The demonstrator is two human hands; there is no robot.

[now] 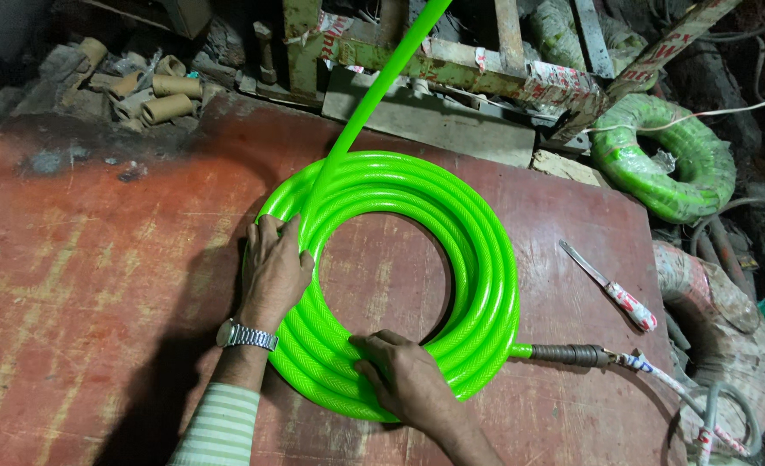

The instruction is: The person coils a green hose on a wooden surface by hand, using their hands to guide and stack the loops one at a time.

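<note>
Two bare hands press on one coil of bright green braided hose (477, 259) lying flat on a worn red board (89, 285). The left hand (273, 269), a metal wristwatch (246, 336) and striped sleeve (220, 427) behind it, lies on the coil's left side with fingers curled over the turns, gripping the strand where a straight run of hose (382, 82) leaves toward the top of the view. The right hand (404, 373) rests palm down on the coil's near side, fingers spread flat across the turns, closed round nothing. One dark metal fitting (572, 354) sticks out from the coil's lower right end, with white tape bearing red marks just beyond it. One knife (608, 286) with a handle wrapped in white and red tape lies on the board to the right, apart from the coil. One second green coil (663, 155), wrapped in clear film, sits off the board at upper right. About five cardboard tubes (165, 97) lie heaped at upper left. Strips of white and red printed tape cling to the green metal frame (451, 69) behind.
</note>
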